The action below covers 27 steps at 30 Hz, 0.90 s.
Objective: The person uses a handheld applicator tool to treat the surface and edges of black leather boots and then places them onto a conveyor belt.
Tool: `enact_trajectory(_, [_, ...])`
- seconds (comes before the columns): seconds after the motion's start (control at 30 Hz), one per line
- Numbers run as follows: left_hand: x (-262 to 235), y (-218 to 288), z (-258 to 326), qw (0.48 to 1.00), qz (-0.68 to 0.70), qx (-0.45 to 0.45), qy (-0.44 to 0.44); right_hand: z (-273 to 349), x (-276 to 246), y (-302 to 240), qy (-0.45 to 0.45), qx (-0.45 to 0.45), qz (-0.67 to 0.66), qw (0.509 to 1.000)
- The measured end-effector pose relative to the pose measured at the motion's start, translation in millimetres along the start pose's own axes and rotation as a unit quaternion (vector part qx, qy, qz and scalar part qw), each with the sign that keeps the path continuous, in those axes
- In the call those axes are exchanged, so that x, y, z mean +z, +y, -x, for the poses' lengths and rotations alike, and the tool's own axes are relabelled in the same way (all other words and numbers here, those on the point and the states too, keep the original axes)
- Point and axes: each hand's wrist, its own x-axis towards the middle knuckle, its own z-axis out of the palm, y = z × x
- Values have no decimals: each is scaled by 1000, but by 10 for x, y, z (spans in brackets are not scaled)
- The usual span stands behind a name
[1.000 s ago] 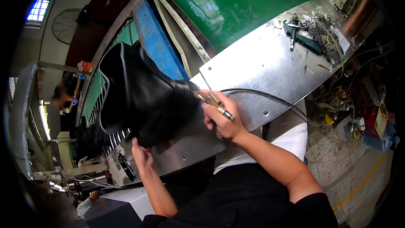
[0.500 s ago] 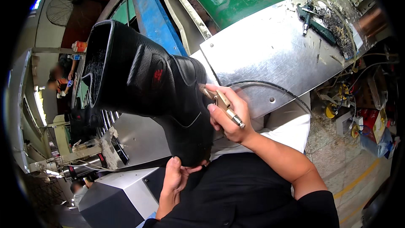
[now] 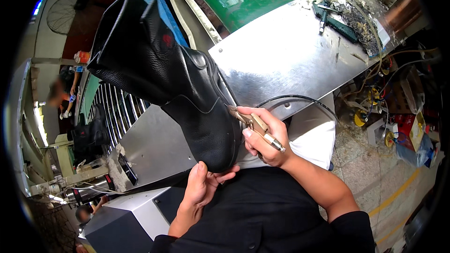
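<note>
A black leather boot [image 3: 176,84] is tilted, its open top at the upper left and its toe close to my body. My left hand [image 3: 206,185] supports the toe, thumb on top and fingers underneath. In my right hand [image 3: 267,138] is a small brass-coloured air gun [image 3: 255,126] with a lever and a metal fitting at its rear end. Its tip lies at the edge of the boot where the upper meets the sole. The sole itself is mostly hidden from view.
A metal worktop [image 3: 272,56] spans the middle, with a dark green tool [image 3: 344,28] at its far right. A black hose [image 3: 300,97] arcs beside my right hand. More black boots [image 3: 91,131] stand by metal rails at left. Another person [image 3: 58,93] is farther back.
The boot has turned, so more of its foot and sole edge shows. My right hand with the air gun has shifted slightly right and nearer me. My left hand stays at the toe.
</note>
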Motion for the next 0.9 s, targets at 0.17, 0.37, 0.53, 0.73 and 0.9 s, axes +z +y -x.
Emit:
enact_trajectory(0.17, [114,-35,-63,999,20,-18,-37,304,-45,-135,29,19,23,999])
enact_trajectory(0.37, [410,-19,-215,989,69,-82,-99,754,-120,-322,52,37,44,997])
enact_trajectory(0.53, [763,-9,-505,972,86,-116,-185,992,-140,-463,123,-7,89,988])
enact_trajectory(0.73, [1260,-45,-1001,949,138,-111,-262,787,-189,-469,212,-136,82,964])
enact_trajectory(0.9, [1353,-22,-1576,943,68,-83,-315,270,-362,-584,242,-206,64,946])
